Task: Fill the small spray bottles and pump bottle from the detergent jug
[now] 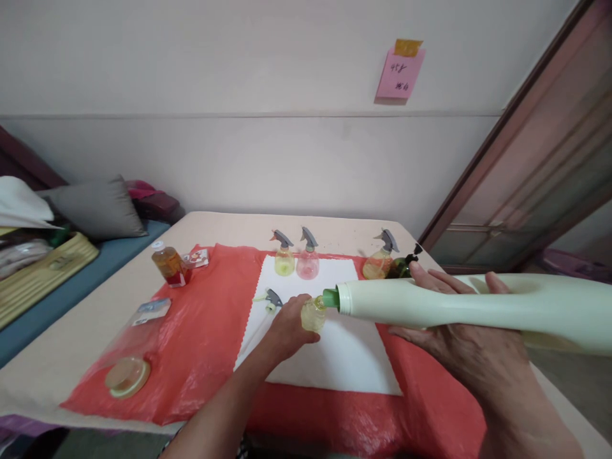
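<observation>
My left hand (289,328) is closed around a small clear yellowish spray bottle (313,315) with its top off, above the white sheet (335,363). In my right hand (473,338) lies a large pale green detergent bottle (411,303), tipped on its side. Its green spout (329,298) meets the mouth of the small bottle; whether liquid flows I cannot see. A loose spray head (272,299) with its tube rests on the sheet left of my left hand. Behind stand a yellow-green spray bottle (284,261) and a pink spray bottle (308,262), both with grey triggers.
A yellowish spray bottle (377,262) and a dark pump bottle (400,268) stand at the back right. An amber liquid bottle (169,264), a plastic packet (152,310) and a round lid (127,377) are on the left. Red plastic (205,338) covers much of the table.
</observation>
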Demonstrator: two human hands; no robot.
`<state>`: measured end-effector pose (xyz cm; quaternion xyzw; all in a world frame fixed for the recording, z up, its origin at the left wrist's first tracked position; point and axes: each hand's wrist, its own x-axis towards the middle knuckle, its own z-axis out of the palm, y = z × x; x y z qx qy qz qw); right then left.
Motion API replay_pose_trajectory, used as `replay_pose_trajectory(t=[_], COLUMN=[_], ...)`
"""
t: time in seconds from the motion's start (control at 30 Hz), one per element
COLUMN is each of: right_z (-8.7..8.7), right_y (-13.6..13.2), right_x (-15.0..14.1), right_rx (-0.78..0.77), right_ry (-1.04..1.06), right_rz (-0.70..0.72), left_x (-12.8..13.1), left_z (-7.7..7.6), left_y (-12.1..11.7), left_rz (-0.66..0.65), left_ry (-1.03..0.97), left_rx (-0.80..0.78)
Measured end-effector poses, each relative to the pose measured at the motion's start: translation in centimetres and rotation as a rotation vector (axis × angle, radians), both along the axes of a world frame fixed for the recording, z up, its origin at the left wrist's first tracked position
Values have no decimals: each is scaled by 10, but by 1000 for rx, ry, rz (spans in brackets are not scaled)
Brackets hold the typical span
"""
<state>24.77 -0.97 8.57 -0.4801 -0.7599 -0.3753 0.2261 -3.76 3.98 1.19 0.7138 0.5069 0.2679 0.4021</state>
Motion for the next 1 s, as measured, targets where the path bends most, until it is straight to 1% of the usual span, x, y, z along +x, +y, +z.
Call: replay_pose_trajectory(t=[0.33,0.57,1.0], right_z=[-1,0,1], right_y=[0,-1,-2], right_x=[1,1,0], right_rx=[5,8,29], right_ry=[0,1,-14], right_rz=[-1,2,-15], left_x=[-2,-4,-5], left_z=[-9,-10,-9], left_y=[3,3,4], left_rz=[-1,16,13], left_ry=[21,46,58], left_rx=[1,-36,-24])
